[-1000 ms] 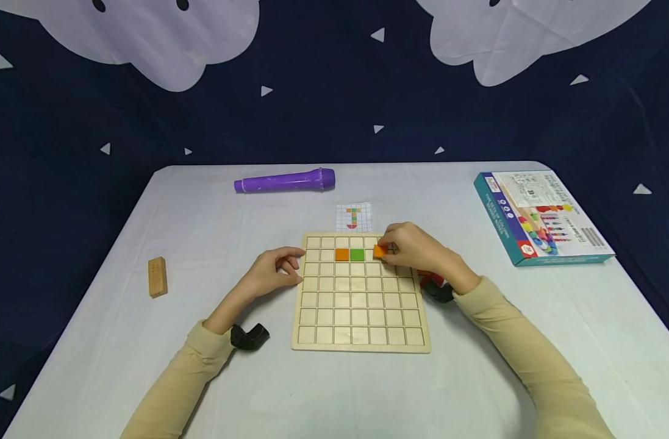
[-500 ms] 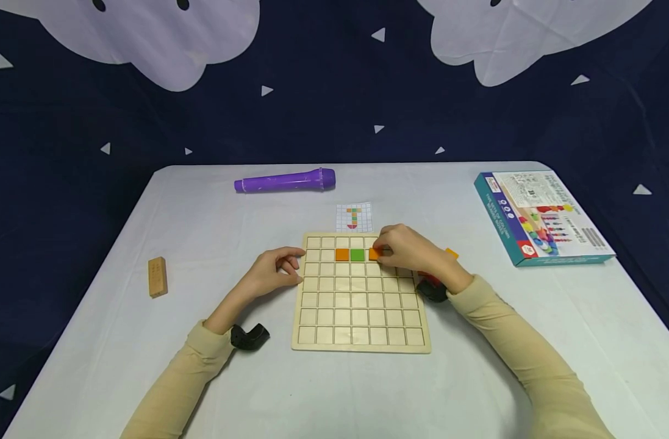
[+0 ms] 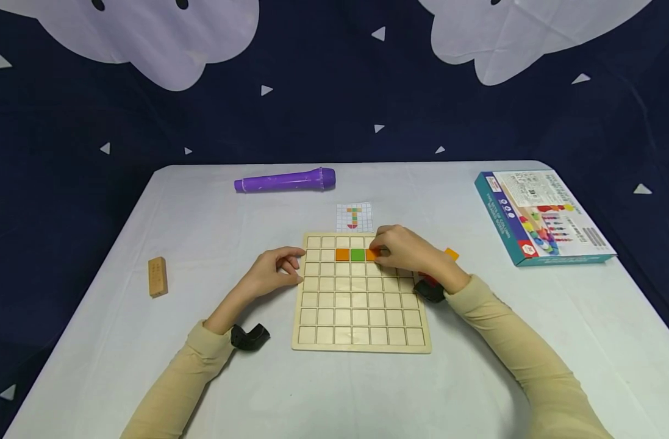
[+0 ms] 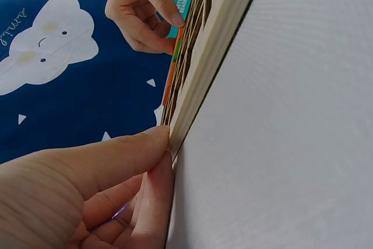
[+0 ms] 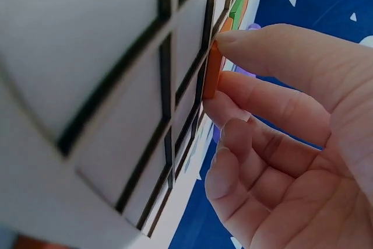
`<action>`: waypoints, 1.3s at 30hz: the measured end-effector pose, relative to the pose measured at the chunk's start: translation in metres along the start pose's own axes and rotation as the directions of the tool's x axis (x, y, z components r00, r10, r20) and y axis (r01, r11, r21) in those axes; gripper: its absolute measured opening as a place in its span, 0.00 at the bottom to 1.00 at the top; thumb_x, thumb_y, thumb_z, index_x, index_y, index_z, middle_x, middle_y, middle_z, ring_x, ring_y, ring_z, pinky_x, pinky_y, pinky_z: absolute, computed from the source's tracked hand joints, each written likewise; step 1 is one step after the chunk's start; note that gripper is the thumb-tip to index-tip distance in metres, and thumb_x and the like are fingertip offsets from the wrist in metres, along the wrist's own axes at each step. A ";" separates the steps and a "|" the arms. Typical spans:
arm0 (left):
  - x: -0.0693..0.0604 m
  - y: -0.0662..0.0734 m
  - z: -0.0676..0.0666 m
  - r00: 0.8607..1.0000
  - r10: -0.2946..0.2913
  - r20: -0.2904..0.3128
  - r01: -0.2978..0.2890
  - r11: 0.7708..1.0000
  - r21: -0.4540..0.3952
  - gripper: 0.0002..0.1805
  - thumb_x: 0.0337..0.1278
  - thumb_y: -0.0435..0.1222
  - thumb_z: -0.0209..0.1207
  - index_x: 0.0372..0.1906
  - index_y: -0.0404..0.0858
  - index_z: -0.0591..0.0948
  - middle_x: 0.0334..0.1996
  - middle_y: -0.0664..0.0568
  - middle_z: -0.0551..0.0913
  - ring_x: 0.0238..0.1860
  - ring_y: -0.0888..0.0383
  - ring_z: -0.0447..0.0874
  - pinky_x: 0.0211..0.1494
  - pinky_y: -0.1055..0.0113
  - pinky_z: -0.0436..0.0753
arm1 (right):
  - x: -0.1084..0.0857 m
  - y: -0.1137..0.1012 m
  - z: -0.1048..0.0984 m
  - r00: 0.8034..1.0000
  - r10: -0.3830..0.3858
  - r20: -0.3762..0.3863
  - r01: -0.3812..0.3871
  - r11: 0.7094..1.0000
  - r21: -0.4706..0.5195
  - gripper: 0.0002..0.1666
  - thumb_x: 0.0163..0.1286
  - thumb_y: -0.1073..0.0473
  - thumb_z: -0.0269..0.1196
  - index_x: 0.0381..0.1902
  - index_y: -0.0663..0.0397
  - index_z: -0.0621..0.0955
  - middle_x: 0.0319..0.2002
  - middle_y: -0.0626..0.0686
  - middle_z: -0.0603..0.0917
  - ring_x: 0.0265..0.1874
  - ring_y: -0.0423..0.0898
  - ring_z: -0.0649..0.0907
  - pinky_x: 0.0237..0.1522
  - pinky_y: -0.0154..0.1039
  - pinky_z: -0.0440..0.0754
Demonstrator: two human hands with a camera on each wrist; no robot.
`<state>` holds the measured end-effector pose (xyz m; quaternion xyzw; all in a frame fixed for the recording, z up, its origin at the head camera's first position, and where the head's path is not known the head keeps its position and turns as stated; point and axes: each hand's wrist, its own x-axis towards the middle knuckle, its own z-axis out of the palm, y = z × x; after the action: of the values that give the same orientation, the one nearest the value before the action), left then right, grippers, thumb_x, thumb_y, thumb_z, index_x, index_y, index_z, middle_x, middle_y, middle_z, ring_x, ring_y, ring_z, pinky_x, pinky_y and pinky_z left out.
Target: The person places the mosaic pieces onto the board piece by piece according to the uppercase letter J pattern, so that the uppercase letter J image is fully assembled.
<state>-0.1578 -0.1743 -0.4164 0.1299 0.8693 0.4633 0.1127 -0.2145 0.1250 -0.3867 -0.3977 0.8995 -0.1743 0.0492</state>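
Note:
A wooden grid board (image 3: pixel 361 305) lies flat on the table. In its second row from the far edge are an orange square tile (image 3: pixel 342 255) and, to the right of it, a green square tile (image 3: pixel 357 255). My right hand (image 3: pixel 405 249) pinches another orange tile (image 5: pixel 213 74) between thumb and fingers, low over the board just right of the green one; whether it sits fully in the cell is hidden. My left hand (image 3: pixel 271 270) rests its thumb and a finger, spread apart, against the board's left edge (image 4: pixel 201 74); its other fingers are curled.
A small pattern card (image 3: pixel 354 217) lies beyond the board, and a purple microphone-shaped tube (image 3: pixel 285 181) behind it. A wooden block (image 3: pixel 157 277) stands left, a flat box (image 3: pixel 545 216) at the far right. Red pieces (image 3: pixel 429 278) and an orange one (image 3: pixel 451 253) lie partly hidden by my right forearm.
My right hand has moved slightly left with the orange tile, bringing it up beside the green one. An orange piece behind the right wrist has come into view. My left hand stays put.

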 end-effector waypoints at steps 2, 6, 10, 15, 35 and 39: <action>0.000 0.000 0.000 1.000 -0.001 -0.002 0.001 1.000 0.000 0.30 0.44 0.28 0.66 0.58 0.29 0.74 0.35 0.43 0.80 0.31 0.62 0.78 0.39 0.73 0.73 | 0.000 0.000 0.000 1.000 0.002 0.000 -0.002 1.000 0.002 0.10 0.56 0.62 0.67 0.36 0.60 0.86 0.33 0.53 0.83 0.29 0.41 0.76 0.35 0.35 0.76; 0.000 0.000 0.000 1.000 0.000 -0.001 0.000 1.000 -0.002 0.30 0.44 0.28 0.66 0.58 0.29 0.74 0.35 0.43 0.80 0.31 0.62 0.78 0.39 0.73 0.73 | 0.001 0.000 0.001 1.000 0.002 -0.003 -0.002 1.000 0.010 0.10 0.56 0.62 0.67 0.36 0.61 0.86 0.33 0.54 0.83 0.30 0.41 0.77 0.36 0.36 0.77; 0.000 -0.001 0.000 1.000 -0.001 0.000 0.001 1.000 -0.007 0.30 0.44 0.28 0.66 0.58 0.29 0.74 0.35 0.43 0.80 0.31 0.62 0.78 0.38 0.73 0.73 | 0.001 -0.001 0.001 1.000 0.000 -0.008 0.000 1.000 0.010 0.10 0.56 0.63 0.67 0.37 0.61 0.86 0.33 0.54 0.83 0.29 0.41 0.76 0.35 0.35 0.76; 0.000 0.000 0.000 1.000 -0.005 0.005 0.005 1.000 -0.011 0.30 0.44 0.28 0.66 0.58 0.29 0.73 0.35 0.43 0.80 0.31 0.61 0.78 0.38 0.74 0.74 | 0.000 -0.001 0.001 1.000 -0.012 -0.013 0.012 1.000 0.017 0.11 0.57 0.62 0.67 0.38 0.61 0.86 0.33 0.54 0.82 0.28 0.41 0.74 0.34 0.34 0.74; 0.000 -0.002 -0.001 1.000 0.005 0.004 -0.005 1.000 -0.016 0.30 0.45 0.27 0.66 0.58 0.29 0.74 0.36 0.42 0.80 0.32 0.61 0.78 0.36 0.75 0.73 | -0.028 0.005 -0.013 0.995 0.023 -0.094 -0.015 0.997 0.080 0.10 0.59 0.65 0.65 0.39 0.61 0.85 0.37 0.55 0.85 0.31 0.43 0.79 0.34 0.36 0.78; 0.000 -0.002 0.000 1.000 0.011 0.008 -0.010 1.000 -0.019 0.30 0.45 0.27 0.66 0.58 0.29 0.73 0.37 0.41 0.79 0.32 0.61 0.77 0.37 0.75 0.74 | -0.038 0.010 -0.015 0.993 0.046 -0.111 -0.037 0.996 0.081 0.10 0.58 0.65 0.65 0.38 0.63 0.85 0.37 0.56 0.85 0.34 0.46 0.82 0.35 0.38 0.79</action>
<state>-0.1577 -0.1757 -0.4177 0.1352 0.8638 0.4715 0.1148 -0.1992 0.1631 -0.3786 -0.3661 0.9014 -0.2306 0.0174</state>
